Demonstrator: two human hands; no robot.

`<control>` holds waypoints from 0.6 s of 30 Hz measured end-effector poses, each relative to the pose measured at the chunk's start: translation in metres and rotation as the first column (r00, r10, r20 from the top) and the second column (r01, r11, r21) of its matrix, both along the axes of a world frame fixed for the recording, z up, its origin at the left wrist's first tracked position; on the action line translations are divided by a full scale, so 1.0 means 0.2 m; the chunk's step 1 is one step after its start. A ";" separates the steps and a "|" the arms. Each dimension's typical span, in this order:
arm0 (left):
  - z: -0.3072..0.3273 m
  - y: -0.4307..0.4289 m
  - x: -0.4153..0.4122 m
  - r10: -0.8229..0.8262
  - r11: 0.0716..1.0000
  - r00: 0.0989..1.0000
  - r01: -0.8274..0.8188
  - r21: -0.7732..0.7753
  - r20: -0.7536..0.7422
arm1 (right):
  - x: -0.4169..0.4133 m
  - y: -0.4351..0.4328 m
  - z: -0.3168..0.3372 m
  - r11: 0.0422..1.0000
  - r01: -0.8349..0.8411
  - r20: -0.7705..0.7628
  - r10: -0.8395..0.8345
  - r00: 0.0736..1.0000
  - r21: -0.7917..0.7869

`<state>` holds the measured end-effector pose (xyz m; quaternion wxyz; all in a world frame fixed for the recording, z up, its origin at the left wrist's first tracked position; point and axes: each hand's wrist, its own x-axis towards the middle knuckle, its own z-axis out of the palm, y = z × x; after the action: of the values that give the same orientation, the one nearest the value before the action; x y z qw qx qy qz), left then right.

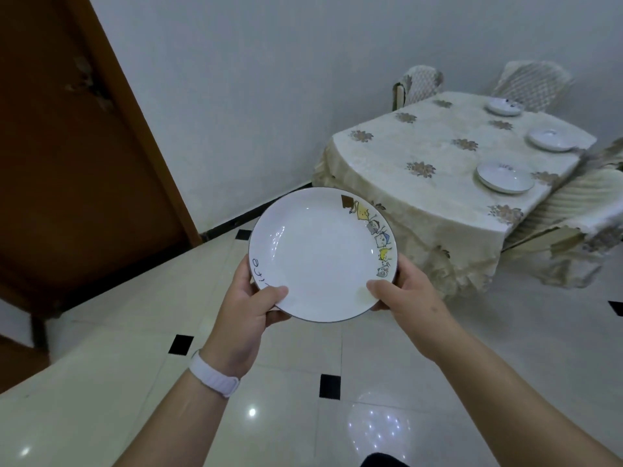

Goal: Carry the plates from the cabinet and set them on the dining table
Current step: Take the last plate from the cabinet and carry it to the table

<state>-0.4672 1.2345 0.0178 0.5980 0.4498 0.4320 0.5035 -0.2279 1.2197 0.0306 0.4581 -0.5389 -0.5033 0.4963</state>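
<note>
A white plate (320, 251) with a dark rim and cartoon drawings along its right edge is held in front of me above the floor. My left hand (246, 305) grips its near left rim, thumb on top. My right hand (408, 291) grips its near right rim, thumb on top as well. The dining table (421, 197), covered by a cream flowered cloth, stands ahead to the right. Three white plates lie along its right side: a near plate (504, 178), a middle plate (552, 139) and a far plate (504, 107).
A brown wooden door (77, 146) fills the left. Covered chairs stand behind the table (419, 84) (532, 82) and at its right side (580, 210). The floor (472, 332) is glossy white tile with black diamonds. A pale wall runs behind.
</note>
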 end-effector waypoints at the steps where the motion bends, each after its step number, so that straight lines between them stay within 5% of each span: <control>1: 0.00 0.05 -0.01 -0.003 1.000 1.000 0.003 -0.002 -0.001 | -0.01 0.05 0.00 1.000 0.005 -0.002 -0.005 1.000 0.000; 18: -0.12 1.33 0.08 0.029 0.997 0.997 -0.035 -0.076 -0.072 | 0.06 1.38 -0.22 0.996 -0.004 -0.064 -0.002 0.998 -0.090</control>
<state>-0.4519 1.5009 -0.0059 0.5912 0.4369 0.4790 0.4797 -0.2157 1.4957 -0.0128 0.4491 -0.5426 -0.4658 0.5356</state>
